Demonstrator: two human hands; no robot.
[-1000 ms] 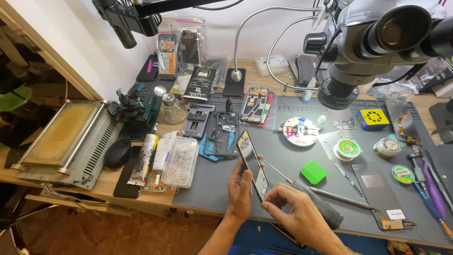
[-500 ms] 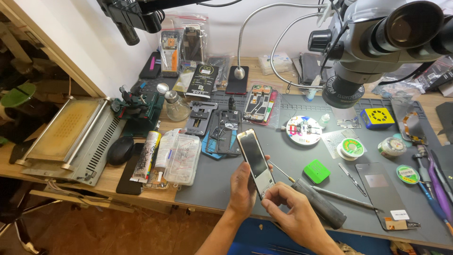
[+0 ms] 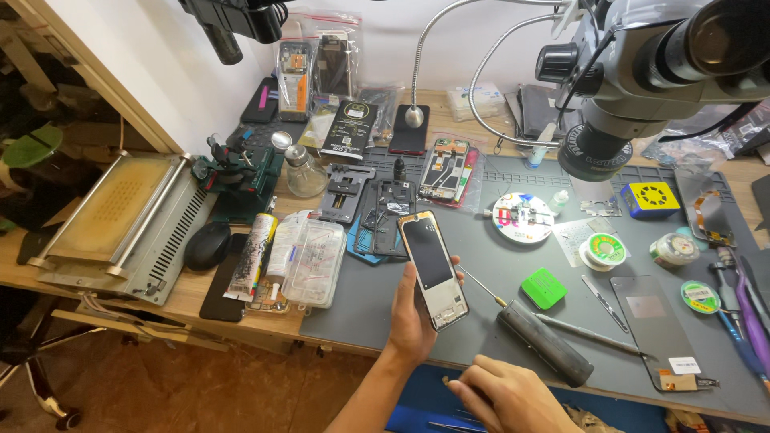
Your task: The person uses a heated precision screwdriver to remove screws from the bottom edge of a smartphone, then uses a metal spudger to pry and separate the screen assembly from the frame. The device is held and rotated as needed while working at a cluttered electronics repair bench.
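Observation:
My left hand (image 3: 413, 317) grips a smartphone (image 3: 433, 269) by its lower end and holds it up above the grey work mat (image 3: 497, 305), dark inner side facing me. My right hand (image 3: 505, 393) rests low at the table's front edge, fingers curled; I cannot tell whether anything is in it. A dark-handled screwdriver (image 3: 537, 337) lies on the mat just right of the phone, its thin tip pointing toward the phone.
A microscope head (image 3: 634, 72) hangs over the mat's right side. Solder wire spools (image 3: 600, 250), a green square pad (image 3: 544, 288), tweezers (image 3: 605, 303), a loose dark screen panel (image 3: 651, 321), phone holders (image 3: 345, 192), a clear parts box (image 3: 309, 250), a mouse (image 3: 207, 244) and a heating plate machine (image 3: 120, 220) surround it.
My left hand lifted the phone and turned it more upright. My right hand let go of the phone's edge and drew back to the table's front edge.

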